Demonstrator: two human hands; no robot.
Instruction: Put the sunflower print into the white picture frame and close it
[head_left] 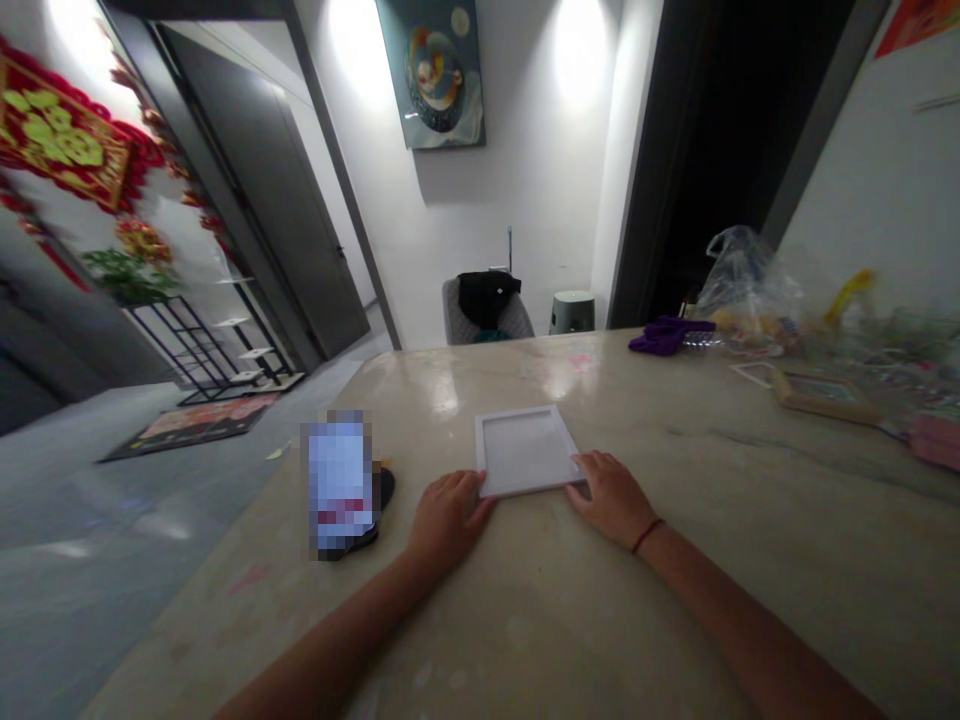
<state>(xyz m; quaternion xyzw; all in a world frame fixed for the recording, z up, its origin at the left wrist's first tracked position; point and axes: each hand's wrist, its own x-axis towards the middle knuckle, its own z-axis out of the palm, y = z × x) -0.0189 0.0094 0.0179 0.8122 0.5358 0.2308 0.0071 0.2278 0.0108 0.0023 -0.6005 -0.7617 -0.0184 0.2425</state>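
A white, square picture frame [529, 452] with a raised rim lies on the pale marble-look table [510, 620], or just above it; I cannot tell which. Its recessed middle is plain white. My left hand [450, 512] grips the near left corner, thumb at the near edge and fingers along the side. At the near right corner, my right hand [613, 498] holds the frame in the same way, with a thin red cord on its wrist. Left of my left hand stands a phone [339, 480], its screen lit and blurred out, on a dark stand.
Along the right side lie a purple cloth item [667, 335], a clear plastic bag [750, 290], a wooden picture frame [825, 397] and a pink object [934, 440]. Beyond the far edge are a grey chair [454, 315] with black clothing and a stool-like bin [572, 312].
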